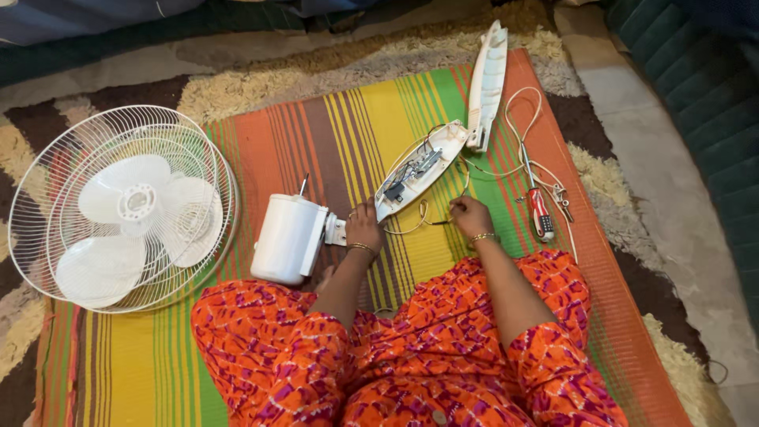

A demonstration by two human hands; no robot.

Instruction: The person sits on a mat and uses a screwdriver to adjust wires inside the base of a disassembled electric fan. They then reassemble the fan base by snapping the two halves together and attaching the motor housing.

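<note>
Your left hand (364, 224) rests on the near end of the opened white fan housing (419, 169), fingers curled against its edge, beside the white motor casing (288, 238). Your right hand (471, 215) pinches a thin wire (433, 222) running from that housing. Housing lies mid-mat, on the striped mat (261, 142). Detached cover (486, 83) sits far right; red screwdriver (541, 213) right; fan blade and grille (130, 207) far left.

Both my arms reach forward and down. My left hand (364, 224) is curled, knuckles up; my right hand (470, 215) seems pinched, fingers bent inward.
</note>
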